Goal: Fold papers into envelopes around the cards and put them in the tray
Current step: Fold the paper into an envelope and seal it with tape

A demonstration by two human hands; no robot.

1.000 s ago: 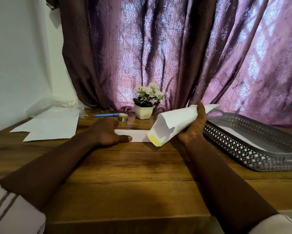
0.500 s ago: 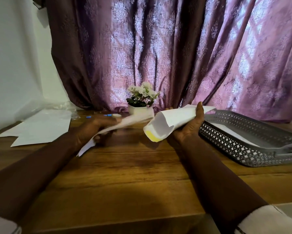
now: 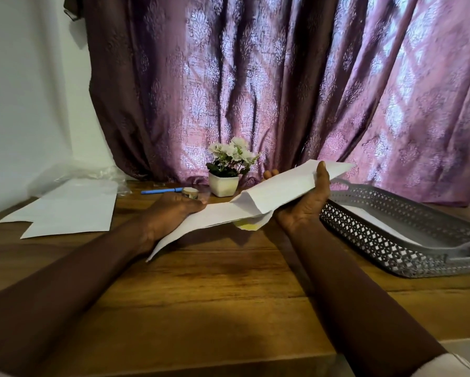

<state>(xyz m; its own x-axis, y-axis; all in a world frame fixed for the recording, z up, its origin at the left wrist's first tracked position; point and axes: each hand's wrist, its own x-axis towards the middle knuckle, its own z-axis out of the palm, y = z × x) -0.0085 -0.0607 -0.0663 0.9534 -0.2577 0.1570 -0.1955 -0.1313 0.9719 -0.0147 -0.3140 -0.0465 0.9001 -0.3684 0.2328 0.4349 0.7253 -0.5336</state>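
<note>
Head view: our right hand [image 3: 307, 206] grips the envelope [image 3: 282, 190], long axis slanting toward the tray [image 3: 377, 240] at the counter's [image 3: 228, 295] right edge; our left hand [image 3: 174, 210] pinches a loose sheet [image 3: 201, 221].

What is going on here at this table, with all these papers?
A person is folding paper at a wooden table. The right hand holds a folded paper above it, and a yellow card peeks out of its lower end. The left hand holds a loose sheet whose far end reaches the folded paper. The grey tray at the right has something white inside, and spare sheets lie at the left.
</note>
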